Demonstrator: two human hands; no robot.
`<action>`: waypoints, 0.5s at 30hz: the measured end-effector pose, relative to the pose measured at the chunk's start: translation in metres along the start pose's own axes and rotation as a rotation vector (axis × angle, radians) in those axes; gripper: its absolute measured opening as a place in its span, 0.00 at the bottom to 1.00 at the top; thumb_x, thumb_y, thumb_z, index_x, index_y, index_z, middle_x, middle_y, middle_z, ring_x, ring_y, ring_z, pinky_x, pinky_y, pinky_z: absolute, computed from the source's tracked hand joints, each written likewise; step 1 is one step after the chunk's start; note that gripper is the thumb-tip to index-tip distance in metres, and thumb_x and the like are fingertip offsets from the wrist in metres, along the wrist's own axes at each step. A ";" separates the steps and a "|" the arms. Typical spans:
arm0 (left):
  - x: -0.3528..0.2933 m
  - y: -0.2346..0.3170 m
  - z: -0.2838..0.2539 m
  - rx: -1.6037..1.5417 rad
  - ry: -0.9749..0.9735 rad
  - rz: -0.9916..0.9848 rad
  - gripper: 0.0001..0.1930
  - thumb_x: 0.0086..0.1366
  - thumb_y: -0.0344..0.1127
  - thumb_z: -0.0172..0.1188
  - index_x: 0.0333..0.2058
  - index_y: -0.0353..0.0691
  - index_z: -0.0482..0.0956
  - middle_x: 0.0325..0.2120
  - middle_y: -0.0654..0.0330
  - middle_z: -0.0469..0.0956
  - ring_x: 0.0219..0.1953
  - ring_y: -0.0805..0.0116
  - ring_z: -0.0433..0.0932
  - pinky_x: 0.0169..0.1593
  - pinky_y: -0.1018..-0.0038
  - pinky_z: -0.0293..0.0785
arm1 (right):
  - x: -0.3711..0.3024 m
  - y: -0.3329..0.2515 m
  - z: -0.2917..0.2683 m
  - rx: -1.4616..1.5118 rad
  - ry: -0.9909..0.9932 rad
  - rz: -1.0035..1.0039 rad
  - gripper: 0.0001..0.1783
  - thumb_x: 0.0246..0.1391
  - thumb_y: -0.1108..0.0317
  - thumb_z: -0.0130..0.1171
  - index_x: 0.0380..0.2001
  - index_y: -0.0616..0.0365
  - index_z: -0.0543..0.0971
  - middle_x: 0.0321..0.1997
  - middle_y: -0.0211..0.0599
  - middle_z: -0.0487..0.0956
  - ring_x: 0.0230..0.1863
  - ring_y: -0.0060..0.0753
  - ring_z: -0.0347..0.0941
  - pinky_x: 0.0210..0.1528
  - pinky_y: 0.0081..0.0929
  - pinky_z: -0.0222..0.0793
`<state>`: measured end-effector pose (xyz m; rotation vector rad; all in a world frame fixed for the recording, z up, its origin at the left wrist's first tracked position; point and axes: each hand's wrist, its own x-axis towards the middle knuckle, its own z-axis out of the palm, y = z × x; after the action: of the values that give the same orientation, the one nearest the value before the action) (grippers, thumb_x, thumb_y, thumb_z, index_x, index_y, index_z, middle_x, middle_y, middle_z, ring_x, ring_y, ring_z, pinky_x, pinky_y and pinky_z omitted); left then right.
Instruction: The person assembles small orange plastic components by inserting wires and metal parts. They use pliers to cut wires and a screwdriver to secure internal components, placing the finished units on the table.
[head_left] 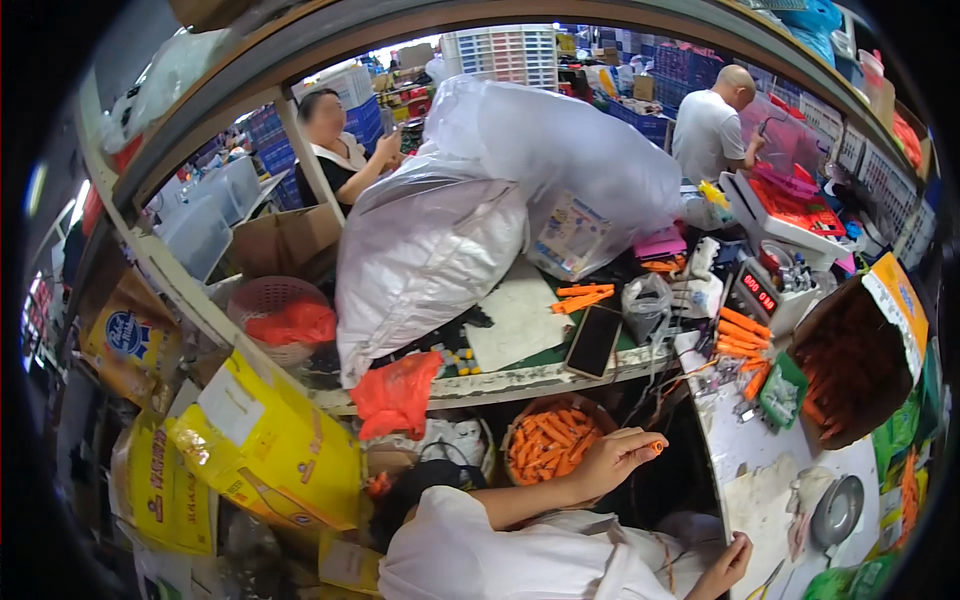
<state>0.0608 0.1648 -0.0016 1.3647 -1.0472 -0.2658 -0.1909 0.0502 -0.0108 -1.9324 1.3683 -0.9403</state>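
My left hand (622,462) is closed around a small orange plastic tube (656,448), whose hollow end sticks out past the fingertips. It is held up beside a round basket (509,450) heaped with similar orange tubes. At the near edge of the white worktable (745,470), my right hand (724,570) has its fingers curled together; whatever they hold, if anything, is hidden. Close to that hand are a grey round dish (838,508) and a yellow-handled tool (766,580), partly cut off. More orange tubes (740,335) lie farther up the table, next to a green tray (783,392).
An open cardboard box (893,290) with orange pieces stands at the right. Large white sacks (430,255) fill the shelf ahead, near a phone (594,341) at its edge. Yellow cartons (275,440) stand at left. Two other people (712,130) are in the background.
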 end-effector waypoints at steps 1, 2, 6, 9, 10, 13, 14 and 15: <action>0.006 -0.005 0.004 0.055 -0.022 0.040 0.13 0.67 0.38 0.53 0.44 0.36 0.77 0.34 0.60 0.77 0.37 0.70 0.75 0.42 0.78 0.68 | 0.009 0.000 0.003 0.037 -0.084 -0.065 0.22 0.65 0.55 0.42 0.47 0.64 0.73 0.40 0.54 0.76 0.39 0.46 0.73 0.44 0.36 0.70; 0.015 -0.004 0.013 -0.003 -0.021 0.001 0.12 0.66 0.36 0.53 0.43 0.37 0.77 0.35 0.59 0.78 0.37 0.69 0.75 0.42 0.76 0.69 | 0.029 0.023 0.019 0.229 -0.003 -0.191 0.14 0.64 0.66 0.46 0.34 0.68 0.74 0.31 0.37 0.74 0.34 0.26 0.67 0.42 0.22 0.64; 0.050 -0.011 0.071 -0.079 -0.143 0.026 0.11 0.64 0.35 0.55 0.42 0.36 0.77 0.32 0.58 0.78 0.35 0.66 0.75 0.41 0.74 0.70 | 0.059 0.007 0.026 0.248 -0.149 -0.166 0.09 0.62 0.69 0.48 0.34 0.65 0.74 0.28 0.30 0.73 0.28 0.17 0.61 0.29 0.16 0.59; 0.072 -0.013 0.123 -0.176 -0.224 0.102 0.12 0.64 0.34 0.55 0.43 0.36 0.76 0.31 0.57 0.76 0.35 0.62 0.75 0.42 0.72 0.69 | 0.072 0.005 0.029 0.232 -0.165 -0.104 0.09 0.61 0.70 0.50 0.34 0.66 0.75 0.26 0.30 0.74 0.23 0.14 0.61 0.23 0.16 0.57; 0.077 -0.010 0.136 -0.243 -0.242 0.089 0.12 0.64 0.34 0.54 0.43 0.36 0.76 0.31 0.56 0.76 0.35 0.63 0.74 0.42 0.72 0.68 | 0.074 0.006 0.032 0.253 -0.170 -0.092 0.09 0.61 0.70 0.49 0.34 0.65 0.75 0.27 0.29 0.73 0.24 0.14 0.61 0.25 0.16 0.57; 0.085 -0.011 0.159 -0.298 -0.314 0.081 0.11 0.64 0.34 0.54 0.42 0.35 0.75 0.29 0.57 0.74 0.34 0.63 0.72 0.41 0.72 0.67 | 0.074 0.008 0.037 0.313 -0.172 -0.051 0.09 0.62 0.70 0.49 0.35 0.65 0.75 0.28 0.28 0.72 0.27 0.15 0.62 0.28 0.15 0.59; 0.088 -0.012 0.160 -0.287 -0.334 0.078 0.10 0.64 0.34 0.54 0.42 0.35 0.75 0.29 0.57 0.73 0.34 0.63 0.72 0.41 0.72 0.67 | 0.073 0.010 0.038 0.323 -0.170 -0.040 0.09 0.61 0.70 0.49 0.35 0.65 0.75 0.28 0.28 0.72 0.28 0.15 0.62 0.28 0.15 0.59; 0.091 -0.014 0.164 -0.285 -0.369 0.079 0.10 0.64 0.33 0.53 0.42 0.35 0.75 0.28 0.57 0.73 0.33 0.63 0.72 0.41 0.71 0.67 | 0.073 0.013 0.039 0.330 -0.152 -0.022 0.09 0.61 0.70 0.49 0.35 0.66 0.75 0.28 0.27 0.73 0.28 0.15 0.62 0.29 0.15 0.59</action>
<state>-0.0038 -0.0116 0.0044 1.0352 -1.3089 -0.6011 -0.1501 -0.0204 -0.0278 -1.7314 1.0348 -0.9426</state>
